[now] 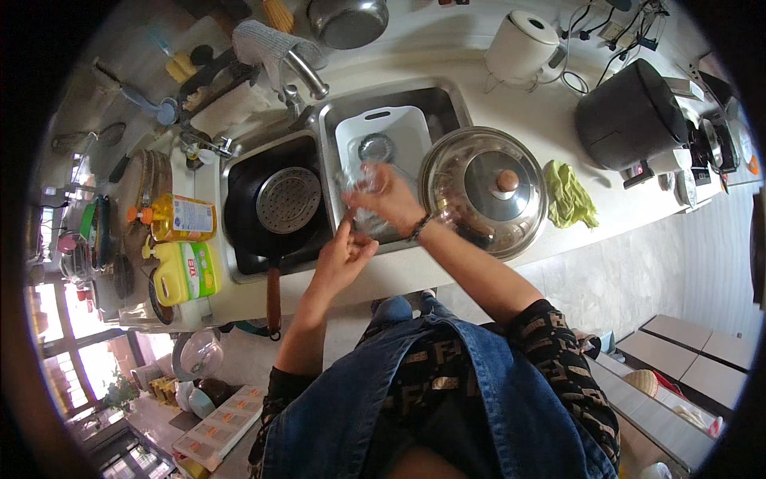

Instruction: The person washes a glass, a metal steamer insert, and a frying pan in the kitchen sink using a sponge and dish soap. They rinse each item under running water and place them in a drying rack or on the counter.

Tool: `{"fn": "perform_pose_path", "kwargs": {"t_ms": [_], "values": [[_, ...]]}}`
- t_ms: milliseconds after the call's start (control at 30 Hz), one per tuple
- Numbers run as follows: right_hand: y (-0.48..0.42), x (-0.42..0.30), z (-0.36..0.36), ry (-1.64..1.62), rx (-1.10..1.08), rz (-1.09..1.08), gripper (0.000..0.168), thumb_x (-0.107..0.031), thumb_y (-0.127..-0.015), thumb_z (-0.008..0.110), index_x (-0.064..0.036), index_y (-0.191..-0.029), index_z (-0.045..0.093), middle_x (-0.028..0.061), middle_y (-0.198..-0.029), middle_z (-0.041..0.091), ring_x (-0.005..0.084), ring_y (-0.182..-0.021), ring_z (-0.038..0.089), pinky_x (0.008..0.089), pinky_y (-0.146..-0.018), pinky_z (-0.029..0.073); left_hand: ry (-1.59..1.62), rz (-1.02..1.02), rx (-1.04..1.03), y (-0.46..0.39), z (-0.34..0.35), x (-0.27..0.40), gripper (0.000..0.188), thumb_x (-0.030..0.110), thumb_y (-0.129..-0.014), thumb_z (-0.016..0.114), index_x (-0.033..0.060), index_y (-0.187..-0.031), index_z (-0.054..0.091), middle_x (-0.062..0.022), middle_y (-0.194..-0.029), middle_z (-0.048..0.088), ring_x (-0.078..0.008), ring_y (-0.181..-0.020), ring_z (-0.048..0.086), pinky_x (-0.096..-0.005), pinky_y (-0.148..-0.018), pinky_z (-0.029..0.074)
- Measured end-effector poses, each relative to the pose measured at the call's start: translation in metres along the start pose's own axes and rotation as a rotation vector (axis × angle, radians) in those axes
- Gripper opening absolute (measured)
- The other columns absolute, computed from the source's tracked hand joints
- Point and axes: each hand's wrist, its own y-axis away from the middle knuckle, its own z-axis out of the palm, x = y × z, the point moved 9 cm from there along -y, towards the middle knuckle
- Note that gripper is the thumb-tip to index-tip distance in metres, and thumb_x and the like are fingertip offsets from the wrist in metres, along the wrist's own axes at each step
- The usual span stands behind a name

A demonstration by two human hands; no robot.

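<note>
Over the right basin of a steel double sink [461, 111], my right hand [386, 197] reaches above a white plastic tub [413, 129]. Blurred clear shapes, perhaps glass or water, show by its fingers; whether it holds anything I cannot tell. My left hand [346, 257] is at the basin's front edge, palm up with fingers apart, near the right fingers. A round clear glass item [376, 147] lies in the tub. In the left basin, a perforated steel steamer plate [289, 200] rests in a black wok [242, 203], whose wooden handle [273, 302] overhangs the counter's front edge.
A large domed pot lid [446, 155] overlaps the sink's right side, beside a green cloth [568, 194]. The steel faucet [308, 75] rises behind the sink. An orange-capped soap bottle [185, 217] and a yellow jug [173, 281] stand left. A dark pot [628, 117] stands right.
</note>
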Motion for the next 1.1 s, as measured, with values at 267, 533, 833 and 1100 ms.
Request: {"fn": "perform_pose_path", "kwargs": {"t_ms": [267,533,833,1100], "values": [[-0.01,-0.061,0.017,1.203,-0.283,-0.163,0.069,-0.03,-0.069,0.074,0.001,-0.122,0.043,0.017,-0.102,0.06,0.0267,-0.086,0.063,0.0373,-0.074,0.05,0.163,-0.058,0.195,0.005,-0.076,-0.031,0.03,0.022,-0.094,0.048,0.0008,-0.114,0.053,-0.007,-0.093,0.061,-0.0108,-0.076,0.057,-0.0249,-0.071,0.046],[0.008,-0.136,0.046,1.237,-0.301,-0.267,0.069,-0.031,-0.067,0.072,-0.002,-0.123,0.042,0.0217,-0.099,0.061,0.0326,-0.091,0.062,0.0406,-0.079,0.049,-0.176,0.055,0.247,0.011,-0.126,-0.062,0.025,0.022,-0.089,0.056,0.0045,-0.107,0.059,-0.0067,-0.086,0.067,-0.0123,-0.075,0.064,-0.024,-0.067,0.048],[-0.012,0.002,0.05,0.937,-0.214,-0.071,0.085,-0.035,-0.065,0.077,-0.001,-0.129,0.033,0.0197,-0.113,0.056,0.0322,-0.099,0.058,0.0376,-0.083,0.047,-0.481,0.019,0.424,-0.002,-0.209,-0.097,0.022,0.019,-0.086,0.056,0.0064,-0.104,0.06,-0.011,-0.089,0.066,-0.0255,-0.078,0.065,-0.0316,-0.071,0.05],[-0.085,0.01,0.166,0.722,-0.184,-0.453,0.079,-0.024,-0.058,0.08,0.0,-0.123,0.041,0.0162,-0.115,0.054,0.0306,-0.106,0.053,0.036,-0.092,0.043,-0.8,0.299,0.649,-0.113,-0.351,-0.121,0.044,0.012,-0.087,0.048,0.0064,-0.129,0.038,-0.0193,-0.125,0.047,-0.0368,-0.11,0.049,-0.0412,-0.091,0.042]]}}
